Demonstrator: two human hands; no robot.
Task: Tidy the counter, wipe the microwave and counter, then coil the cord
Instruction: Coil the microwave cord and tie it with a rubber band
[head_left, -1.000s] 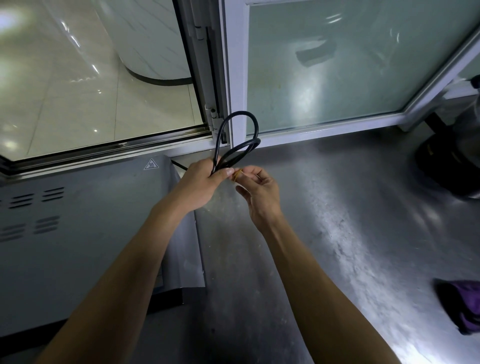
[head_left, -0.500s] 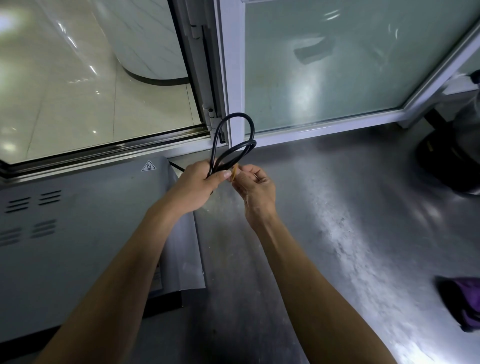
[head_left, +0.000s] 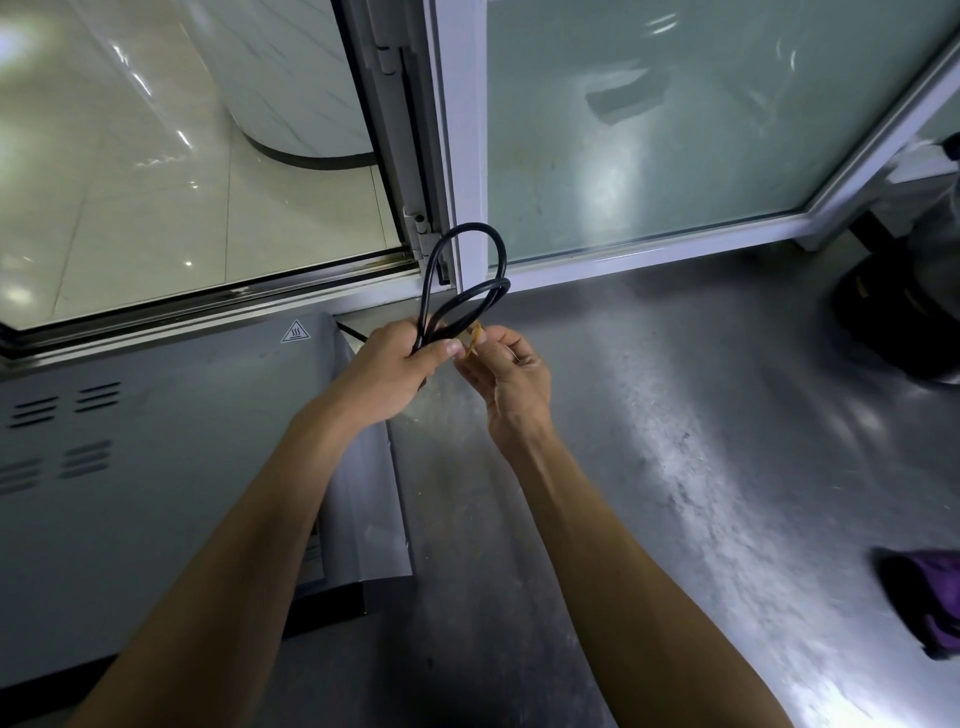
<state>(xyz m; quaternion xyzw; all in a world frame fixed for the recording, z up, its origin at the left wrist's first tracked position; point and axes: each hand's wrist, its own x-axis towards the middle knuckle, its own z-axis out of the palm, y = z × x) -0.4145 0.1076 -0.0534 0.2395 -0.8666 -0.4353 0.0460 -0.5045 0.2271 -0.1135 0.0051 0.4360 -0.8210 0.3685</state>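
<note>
My left hand (head_left: 387, 369) grips a black cord (head_left: 465, 275) folded into loops that stand up above the fist, over the steel counter (head_left: 649, 467). My right hand (head_left: 511, 376) is right beside it and pinches a small yellow-orange band (head_left: 474, 338) against the bundle. One end of the cord runs down behind the grey microwave (head_left: 156, 467), which fills the left side. The lower part of the bundle is hidden inside my left fist.
A purple cloth (head_left: 930, 603) lies at the counter's right edge. A dark appliance (head_left: 904, 312) stands at the back right. White window frames and glass panes (head_left: 649, 130) run along the back of the counter.
Both hands stay together on the cord bundle with only slight shifts. My right fingers keep working the small band beside the loops.
</note>
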